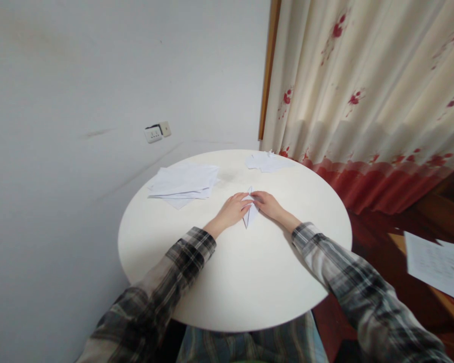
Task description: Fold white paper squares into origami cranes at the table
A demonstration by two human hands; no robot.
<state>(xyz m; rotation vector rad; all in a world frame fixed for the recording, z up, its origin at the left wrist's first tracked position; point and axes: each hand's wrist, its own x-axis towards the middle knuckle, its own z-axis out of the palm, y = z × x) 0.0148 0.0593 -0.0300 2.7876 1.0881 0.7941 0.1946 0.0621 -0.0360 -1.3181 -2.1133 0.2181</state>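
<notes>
A small folded sheet of white paper [251, 216] lies near the middle of the round white table [245, 282], its pointed ends showing above and below my fingers. From the left, my left hand [232, 209] presses on the paper with fingers close together. My right hand [268, 204] holds it from the other side, thumb and fingers meeting at the paper's centre. Both sets of fingertips nearly touch and cover the middle of the folds.
A stack of white paper [185, 179] rests at the table's back left. More paper [267, 161] lies at the far edge. A wall socket [153, 134] is on the left, a floral curtain [344, 101] behind. Printed sheets [435, 264] sit on a lower wooden surface at right.
</notes>
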